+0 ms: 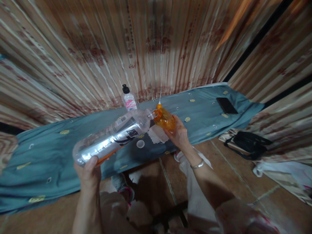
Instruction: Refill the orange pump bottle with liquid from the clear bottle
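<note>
My left hand [89, 172] is wrapped round the lower end of a large clear plastic bottle [109, 139] with a silver label. The bottle is tilted, its neck pointing right. Its mouth meets or nearly meets the opening of a small orange see-through bottle [165, 120]; I cannot tell if they touch. My right hand [179, 133] grips that small bottle from the right. Just beyond it shows an orange cap [159, 106] with a thin whitish tube pointing up. Below the necks lie a crumpled white tissue [158, 135] and a round white cap [140, 144].
A clear pump bottle [130, 102] with a black top stands behind the large bottle. On the right of the green patterned cloth [53, 152] lies a black phone [226, 106]. A black bag [248, 143] rests on the tiled floor. Curtains [158, 48] hang behind.
</note>
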`<state>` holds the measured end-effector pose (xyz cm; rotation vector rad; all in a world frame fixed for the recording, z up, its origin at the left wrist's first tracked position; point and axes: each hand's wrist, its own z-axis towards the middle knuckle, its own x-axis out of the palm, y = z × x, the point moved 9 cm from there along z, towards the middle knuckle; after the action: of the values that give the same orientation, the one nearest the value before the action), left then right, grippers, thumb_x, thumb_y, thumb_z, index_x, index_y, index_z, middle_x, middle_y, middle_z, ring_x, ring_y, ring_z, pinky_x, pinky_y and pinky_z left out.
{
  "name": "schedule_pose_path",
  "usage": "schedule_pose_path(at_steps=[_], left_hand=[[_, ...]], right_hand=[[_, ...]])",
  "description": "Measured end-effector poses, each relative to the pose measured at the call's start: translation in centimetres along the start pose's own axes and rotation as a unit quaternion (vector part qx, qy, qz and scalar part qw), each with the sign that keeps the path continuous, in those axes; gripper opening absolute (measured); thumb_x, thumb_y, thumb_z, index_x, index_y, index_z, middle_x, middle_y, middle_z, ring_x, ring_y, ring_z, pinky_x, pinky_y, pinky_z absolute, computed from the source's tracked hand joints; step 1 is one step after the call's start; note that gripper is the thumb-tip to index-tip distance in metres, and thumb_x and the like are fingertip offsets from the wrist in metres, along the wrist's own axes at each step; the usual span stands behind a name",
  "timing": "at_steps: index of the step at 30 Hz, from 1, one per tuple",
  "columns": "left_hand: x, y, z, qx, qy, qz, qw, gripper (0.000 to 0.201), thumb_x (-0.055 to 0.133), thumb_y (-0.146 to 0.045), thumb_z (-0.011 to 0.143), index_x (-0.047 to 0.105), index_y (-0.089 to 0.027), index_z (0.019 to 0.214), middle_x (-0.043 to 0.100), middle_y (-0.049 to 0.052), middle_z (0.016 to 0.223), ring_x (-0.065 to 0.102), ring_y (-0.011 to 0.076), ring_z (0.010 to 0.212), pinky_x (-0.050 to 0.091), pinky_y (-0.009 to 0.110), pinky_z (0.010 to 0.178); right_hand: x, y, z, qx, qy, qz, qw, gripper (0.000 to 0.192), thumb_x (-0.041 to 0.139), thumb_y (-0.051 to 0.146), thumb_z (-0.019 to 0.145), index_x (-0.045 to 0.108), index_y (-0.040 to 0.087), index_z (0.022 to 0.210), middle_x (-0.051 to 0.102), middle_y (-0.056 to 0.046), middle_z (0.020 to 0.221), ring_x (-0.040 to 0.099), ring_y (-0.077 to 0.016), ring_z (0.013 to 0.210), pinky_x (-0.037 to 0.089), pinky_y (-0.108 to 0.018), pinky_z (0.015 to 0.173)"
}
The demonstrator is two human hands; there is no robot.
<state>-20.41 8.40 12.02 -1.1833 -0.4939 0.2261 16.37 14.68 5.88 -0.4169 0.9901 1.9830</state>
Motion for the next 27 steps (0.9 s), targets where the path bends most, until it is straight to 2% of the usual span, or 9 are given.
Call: schedule_pose_path(at_steps=[3, 6, 12, 19, 23, 27], left_hand=[[-0.28, 0.18, -0.05, -0.003, -0.007, 0.007, 1.0, 0.055, 0.084, -0.042, 0.052, 0.069, -0.028, 0.104, 0.074, 0.003, 0.104, 0.068, 0.0285, 0.099, 0.057, 0.042, 0.087], [-0.5, 0.33, 0.0, -0.009, -0.015, 0.009, 1.0, 0.06, 0.084, -0.041, 0.049, 0.066, -0.024, 0.103, 0.073, 0.005, 0.105, 0.068, 0.0276, 0.093, 0.058, 0.04, 0.079], [-0.45, 0.2, 0.05, -0.007, -0.019, -0.01, 1.0, 0.067, 0.089, -0.039, 0.044, 0.064, -0.024, 0.105, 0.072, 0.003, 0.103, 0.068, 0.0289, 0.1, 0.057, 0.039, 0.083], [-0.29, 0.3, -0.16, -0.012, 0.008, 0.018, 1.0, 0.054, 0.083, -0.046, 0.055, 0.069, -0.03, 0.105, 0.074, 0.003, 0.106, 0.069, 0.0331, 0.104, 0.058, 0.043, 0.077], [-0.11, 0.04, -0.24, -0.007, 0.013, 0.022, 1.0, 0.051, 0.081, -0.044, 0.057, 0.071, -0.031, 0.105, 0.074, 0.003, 0.108, 0.068, 0.0331, 0.106, 0.058, 0.046, 0.087], [-0.45, -0.15, -0.13, 0.008, -0.011, 0.013, 1.0, 0.054, 0.083, -0.04, 0.052, 0.069, -0.025, 0.103, 0.073, 0.004, 0.104, 0.067, 0.0312, 0.101, 0.055, 0.047, 0.093]], right_hand=[[-0.01, 0.0, -0.04, -0.01, -0.008, 0.006, 1.0, 0.075, 0.072, 0.03, 0.083, 0.04, 0.011, 0.148, 0.064, -0.022, 0.137, 0.062, -0.0339, 0.13, 0.056, -0.054, 0.108], [0.01, 0.0, -0.01, -0.012, -0.003, 0.011, 1.0, 0.074, 0.071, 0.031, 0.084, 0.04, 0.012, 0.148, 0.064, -0.022, 0.138, 0.061, -0.034, 0.131, 0.056, -0.054, 0.108], [-0.03, 0.09, 0.08, -0.002, 0.009, 0.009, 1.0, 0.074, 0.07, 0.031, 0.085, 0.038, 0.014, 0.149, 0.063, -0.021, 0.14, 0.06, -0.0337, 0.133, 0.054, -0.055, 0.11], [-0.15, 0.13, 0.12, -0.001, 0.009, 0.006, 1.0, 0.072, 0.07, 0.032, 0.085, 0.04, 0.012, 0.148, 0.063, -0.021, 0.139, 0.061, -0.0337, 0.132, 0.055, -0.055, 0.11], [-0.17, 0.2, 0.19, -0.003, 0.014, 0.005, 1.0, 0.072, 0.07, 0.032, 0.085, 0.04, 0.012, 0.148, 0.063, -0.021, 0.14, 0.061, -0.034, 0.132, 0.055, -0.056, 0.11], [-0.16, 0.15, 0.16, -0.006, 0.008, 0.008, 1.0, 0.073, 0.071, 0.031, 0.084, 0.04, 0.011, 0.147, 0.063, -0.023, 0.139, 0.061, -0.0344, 0.132, 0.055, -0.056, 0.109]])
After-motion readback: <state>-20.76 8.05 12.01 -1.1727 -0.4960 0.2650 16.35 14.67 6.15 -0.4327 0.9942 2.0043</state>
